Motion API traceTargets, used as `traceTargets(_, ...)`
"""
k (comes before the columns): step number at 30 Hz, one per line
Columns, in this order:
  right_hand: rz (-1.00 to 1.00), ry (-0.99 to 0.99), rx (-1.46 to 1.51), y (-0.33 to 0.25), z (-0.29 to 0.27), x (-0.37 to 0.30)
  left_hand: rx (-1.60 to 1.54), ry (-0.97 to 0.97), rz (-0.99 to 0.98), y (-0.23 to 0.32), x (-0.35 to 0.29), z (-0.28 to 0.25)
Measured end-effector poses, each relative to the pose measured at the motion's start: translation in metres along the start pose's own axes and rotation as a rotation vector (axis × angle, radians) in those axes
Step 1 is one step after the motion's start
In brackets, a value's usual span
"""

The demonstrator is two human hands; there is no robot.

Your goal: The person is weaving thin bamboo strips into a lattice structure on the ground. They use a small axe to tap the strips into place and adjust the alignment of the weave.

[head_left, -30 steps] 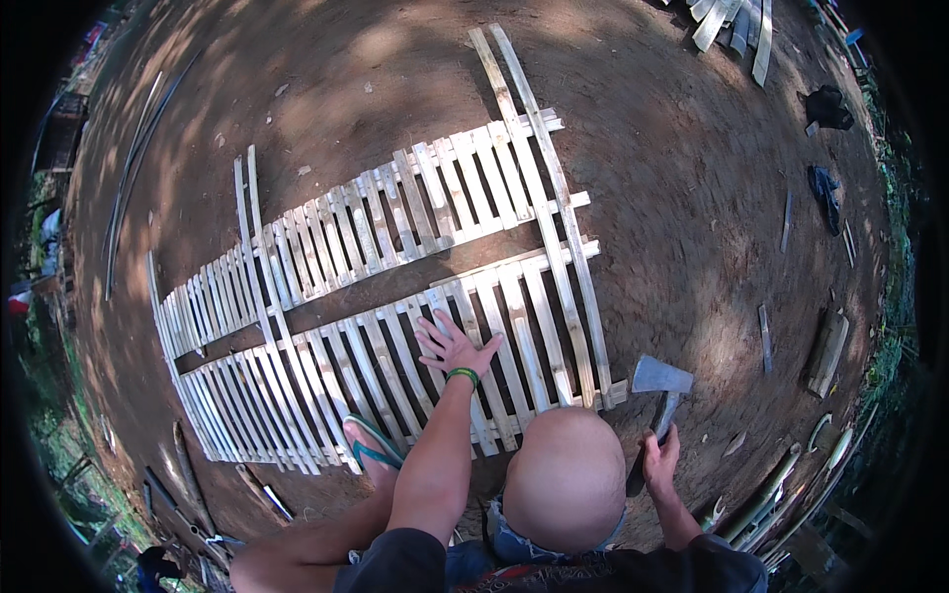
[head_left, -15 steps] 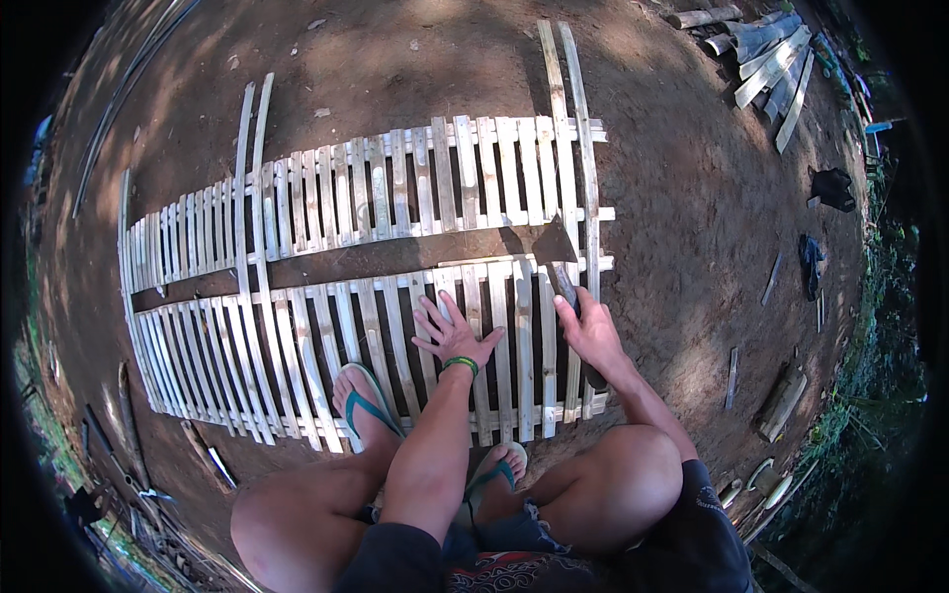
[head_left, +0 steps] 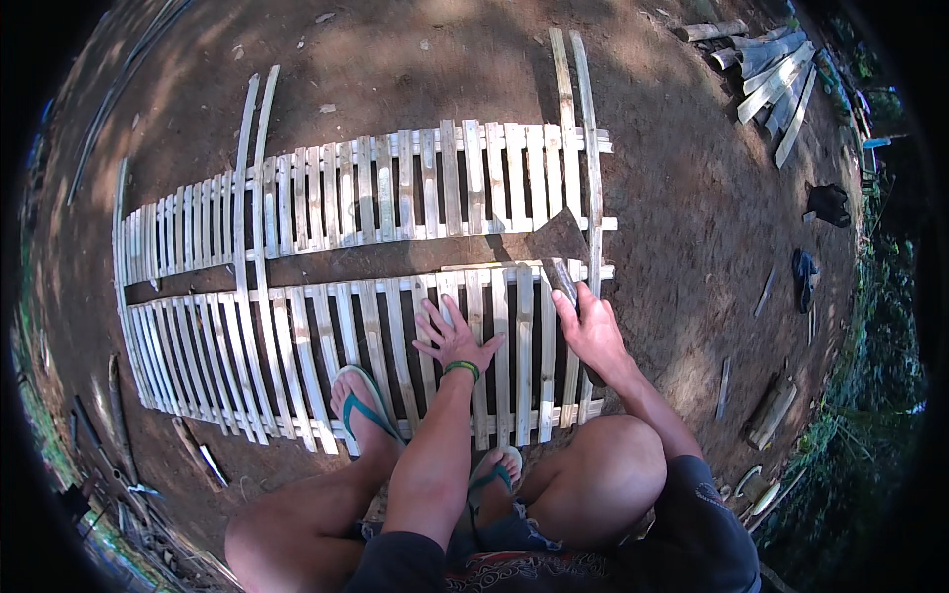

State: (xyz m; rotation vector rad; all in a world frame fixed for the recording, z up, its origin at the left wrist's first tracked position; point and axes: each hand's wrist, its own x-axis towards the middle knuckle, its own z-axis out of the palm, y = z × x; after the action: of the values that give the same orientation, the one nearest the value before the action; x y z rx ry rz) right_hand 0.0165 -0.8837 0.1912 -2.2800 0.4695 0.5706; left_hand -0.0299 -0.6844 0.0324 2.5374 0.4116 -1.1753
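Lower slatted panel (head_left: 372,321) spans ctr-L to ctr-R of frame; upper slatted panel (head_left: 366,198) lies just above, w/ long strips (head_left: 584,89) crossing both. Split-bamboo pile (head_left: 778,84) upper R. Hatchet (head_left: 560,280) R of ctr, blade over gap betw. panels; can't tell if touching. R hand (head_left: 596,338) grips handle. L hand (head_left: 457,343) released, fingers spread on lower panel's slats. Green wristband (head_left: 462,369) on L wrist.
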Motion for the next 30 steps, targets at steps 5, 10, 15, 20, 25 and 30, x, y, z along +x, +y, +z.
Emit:
traceTargets(5, -0.107, 0.09, -0.155, 0.069, 0.051, 0.0, 0.003, -0.025, 0.007, 0.006, 0.001, -0.001)
traceTargets(10, 0.081, 0.034, -0.043, 0.033, 0.018, 0.002, -0.016, 0.011, 0.013, -0.003, 0.002, 0.003)
traceTargets(15, -0.121, 0.207, 0.142, 0.01, 0.022, 0.021, -0.005, 0.004, 0.013, 0.0, 0.002, 0.004)
traceTargets(20, -0.094, -0.014, -0.126, 0.083, 0.045, -0.001, -0.013, 0.011, 0.024, 0.009, 0.008, -0.003)
traceTargets(25, -0.064, 0.196, 0.099, 0.012, 0.029, -0.005, -0.011, 0.031, 0.018, -0.002, 0.003, 0.004)
traceTargets(30, 0.054, -0.044, -0.165, 0.089, 0.068, -0.013, 0.006, -0.028, 0.024, 0.005, -0.002, -0.001)
